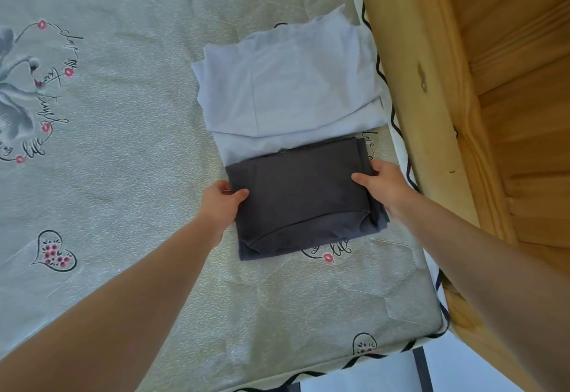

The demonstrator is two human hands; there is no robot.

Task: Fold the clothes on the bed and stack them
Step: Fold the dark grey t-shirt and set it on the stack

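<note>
Dark grey garment point(300, 197): folded into a thick rectangle, lying on the bed point(123, 145) close to its right edge and near corner; its far edge overlaps the near edge of the pale garment.
Pale blue-white garment point(287, 83): folded, flat on the bed just beyond the grey one, beside the wooden bed frame point(431, 98).
Left hand point(220, 203): grips the left edge of the grey bundle, thumb on top, the other fingers curled under the cloth and mostly hidden.
Right hand point(382, 186): holds the right edge the same way, thumb lying across the top, the remaining fingers tucked round the side out of view.
Contact with the bed: whether the bundle is resting fully or just lifted cannot be told; its near edge seems to lie on the sheet.
Step in hand: folding of this piece looks complete; the stacking step is under way, with both hands carrying the grey bundle by its sides.
Progress: two folded pieces visible, no loose clothes in view, so the task appears near its end.
Next move calls for: lifting the bundle level, keeping both sides pinched so the layers do not slip open, carrying it forward and setting it squarely on the pale garment, edges aligned.
Risk: the looser lower layers at the near right corner could sag or unfold during the lift.
</note>
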